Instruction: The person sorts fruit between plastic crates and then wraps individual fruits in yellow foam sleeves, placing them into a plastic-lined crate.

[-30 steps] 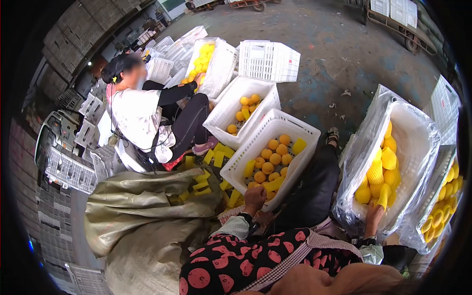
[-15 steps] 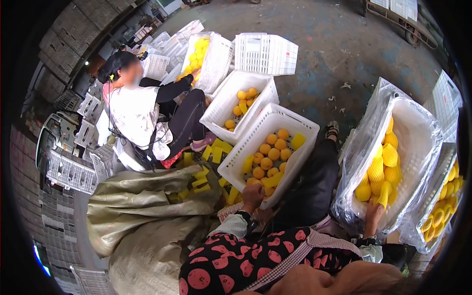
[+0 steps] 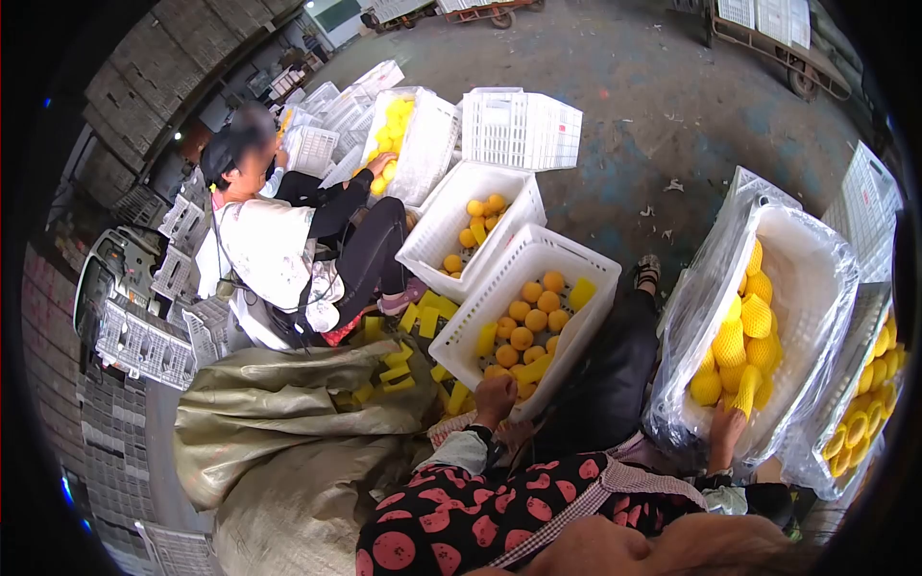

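My left hand [image 3: 495, 400] is closed at the near left edge of a white crate [image 3: 444, 348] holding loose orange fruit [image 3: 521, 338] and yellow foam pieces [image 3: 582, 293]. What its fingers hold, if anything, is hidden. On the right, my right hand [image 3: 727, 429] grips the lower end of a fruit in yellow foam net [image 3: 745, 392]. That fruit lies against other netted fruit [image 3: 730, 343] in a white crate lined with clear plastic [image 3: 812, 278].
Left of me lie tan sacks [image 3: 279, 394] and scattered yellow foam nets [image 3: 396, 370]. A seated co-worker [image 3: 274, 240] reaches into a farther lined crate [image 3: 429, 144]. Another crate of netted fruit [image 3: 858, 422] stands far right. Carts [image 3: 802, 58] stand behind.
The view has tilted up slightly, so the crates sit lower. The co-worker's head and arm have shifted. My two hands stay at about the same places by their crates.
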{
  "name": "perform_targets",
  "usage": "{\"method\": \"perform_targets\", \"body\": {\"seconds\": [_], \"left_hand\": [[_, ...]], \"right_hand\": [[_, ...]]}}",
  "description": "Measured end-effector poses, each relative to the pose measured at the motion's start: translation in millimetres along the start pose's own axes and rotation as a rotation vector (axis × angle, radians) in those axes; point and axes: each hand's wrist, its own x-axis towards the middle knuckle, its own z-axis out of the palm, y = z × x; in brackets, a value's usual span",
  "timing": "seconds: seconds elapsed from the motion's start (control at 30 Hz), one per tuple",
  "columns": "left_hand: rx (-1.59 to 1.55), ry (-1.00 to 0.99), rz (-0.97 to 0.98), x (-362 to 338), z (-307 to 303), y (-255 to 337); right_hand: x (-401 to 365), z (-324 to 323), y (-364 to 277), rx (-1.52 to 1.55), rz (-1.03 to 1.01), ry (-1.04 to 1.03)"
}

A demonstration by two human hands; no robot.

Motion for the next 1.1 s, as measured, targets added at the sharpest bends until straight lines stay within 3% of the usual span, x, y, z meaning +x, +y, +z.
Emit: {"method": "perform_targets", "body": {"seconds": [0.2, 0.23, 0.27, 0.3, 0.37, 0.43, 0.5, 0.57, 0.6, 0.83, 0.9, 1.1], "left_hand": [[-0.003, 0.009, -0.007, -1, 6, -4], [0.046, -0.005, -0.037, -3, 11, -10], [0.083, -0.026, -0.047, -1, 14, -11], [0.087, -0.043, -0.060, -2, 14, -10], [0.018, -0.035, -0.004, -4, 12, -9], [0.054, -0.065, -0.023, -3, 14, -8], [0.109, -0.057, 0.037, -5, 25, -23], [0.089, -0.092, 0.001, -4, 14, -8], [0.107, -0.113, -0.001, -4, 14, -8], [0.150, -0.098, -0.023, -4, 10, -3], [0.169, -0.122, -0.023, -3, 9, -3], [0.105, -0.162, -0.025, -1, 7, -7]], "right_hand": [[-5, -12, -17, -0.056, -0.036, 0.082], [-2, -19, -23, 0.135, -0.055, 0.113], [-1, -48, -48, 0.271, 0.073, -0.002], [-3, -29, -37, 0.519, 0.179, 0.013], [-4, -32, -29, 0.293, 0.205, -0.103], [-5, -20, -26, 0.286, 0.116, -0.002], [-6, -2, -18, -0.031, -0.011, 0.022], [0, -31, -38, -0.056, 0.066, -0.143], [-2, -27, -38, -0.125, 0.005, -0.054], [-9, -19, -30, -0.065, -0.087, 0.117], [-8, -15, -28, -0.073, 0.007, -0.102], [-5, -11, -31, -0.064, -0.005, 0.009]]}}
